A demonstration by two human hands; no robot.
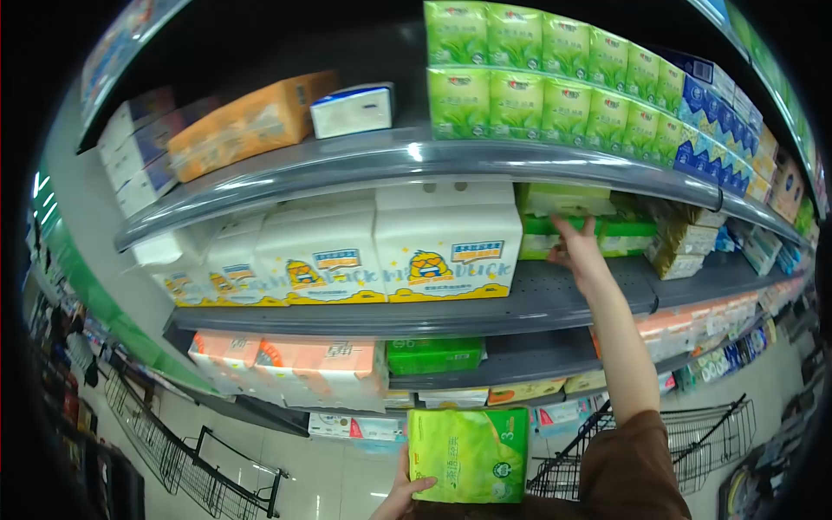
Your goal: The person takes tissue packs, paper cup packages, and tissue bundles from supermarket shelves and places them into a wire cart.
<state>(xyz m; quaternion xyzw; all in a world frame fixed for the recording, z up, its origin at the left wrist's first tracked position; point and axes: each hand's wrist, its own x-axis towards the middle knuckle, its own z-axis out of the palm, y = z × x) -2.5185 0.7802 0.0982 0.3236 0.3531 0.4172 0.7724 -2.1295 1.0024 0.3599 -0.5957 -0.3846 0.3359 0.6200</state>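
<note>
My left hand (414, 482) grips a green pack of tissues (468, 455) from its lower left side, thumb across the front, low in the view and close to my body. Stretched out to the middle shelf, my right hand (576, 247) has its fingers apart at the front of some green tissue packs (624, 236). Its fingertips touch or nearly touch them. A lighter green pack (568, 199) lies on top of these, partly hidden under the shelf above.
Left of my right hand stand several white tissue packs with a duck print (446, 247). Gold packs (689, 243) are to its right. Green tissue packs (516, 104) are stacked on the upper shelf (416, 152). Pink packs (321, 368) sit below. Black wire carts (195, 459) flank me.
</note>
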